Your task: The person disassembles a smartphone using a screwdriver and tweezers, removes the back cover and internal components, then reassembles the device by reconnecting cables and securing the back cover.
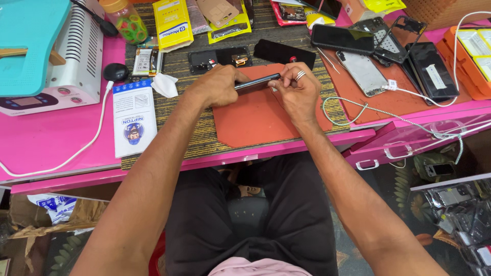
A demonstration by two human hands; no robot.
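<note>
Left hand: the left hand (217,84) is gripping one end of a dark phone (257,83), fingers curled over its edge, knuckles facing up.
Right hand: the right hand (296,92) is pinching the other end of the same phone, fingertips pressing at its rim; a ring is showing on one finger.
Phone: it is being held edge-on between both hands, just above the orange mat (255,120), tilting slightly up toward 2 o'clock.
Mat: lying on a woven brown cloth (199,128) covering the pink desk (46,138).
At 12 o'clock of the hands: an opened phone body (220,58) and a black panel (284,51) are lying flat.
At 2 o'clock: several stripped phones (363,71) are resting on a second orange mat, a braided cable (358,110) looping beside them.
At 9 o'clock: a white wipe (164,85), then a white-and-blue packet (134,117).
At 10 o'clock: a teal-and-white machine (46,51) is standing well apart.
</note>
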